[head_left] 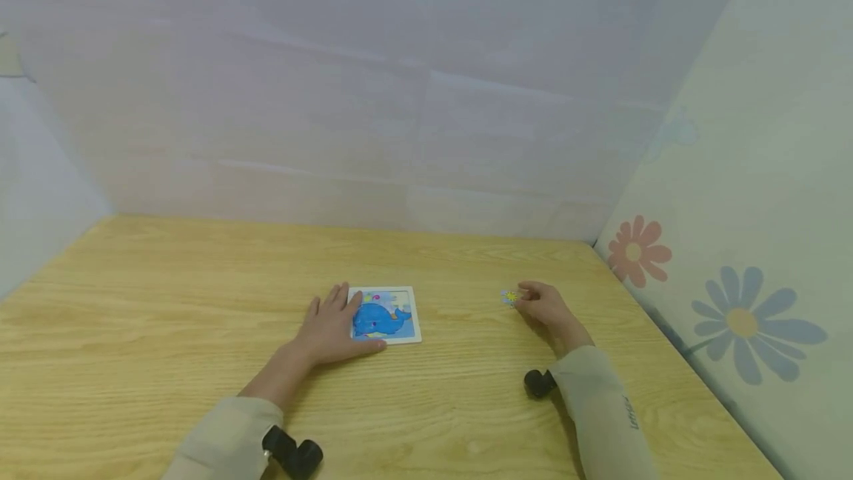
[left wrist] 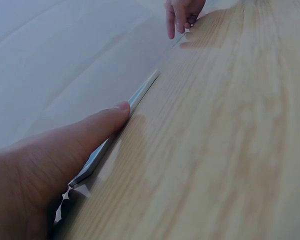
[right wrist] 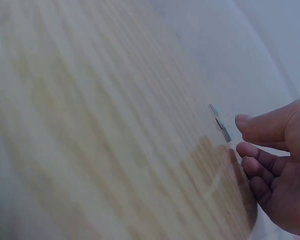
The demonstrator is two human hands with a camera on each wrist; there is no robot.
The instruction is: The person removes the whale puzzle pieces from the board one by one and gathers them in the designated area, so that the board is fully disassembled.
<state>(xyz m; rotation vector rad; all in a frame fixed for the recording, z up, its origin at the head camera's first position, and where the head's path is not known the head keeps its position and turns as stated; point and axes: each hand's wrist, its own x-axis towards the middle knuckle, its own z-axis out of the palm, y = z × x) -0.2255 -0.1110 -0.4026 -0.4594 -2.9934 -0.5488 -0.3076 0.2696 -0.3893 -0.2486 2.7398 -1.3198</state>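
A white-framed jigsaw board (head_left: pixel 417 324) with a blue whale picture lies flat on the table. My left hand (head_left: pixel 333 328) rests at its left side, fingers spread and fairly straight. One fingertip overlaps the board's upper left, and the thumb lies along its near edge, as the left wrist view also shows. To the right, a small jigsaw piece (head_left: pixel 510 297) with a yellow sun lies on the table. My right hand (head_left: pixel 548 310) is beside that piece, fingers loosely bent. In the right wrist view, thumb and fingertips appear just apart from the piece (right wrist: pixel 220 123).
The wood-grain table (head_left: pixel 166 295) meets a pale wall covering (head_left: pixel 333 132) at the back. On the right stands a panel with a red flower (head_left: pixel 633 251) and a blue flower (head_left: pixel 741 322). Black wrist cameras (head_left: pixel 538 384) sit on both sleeves.
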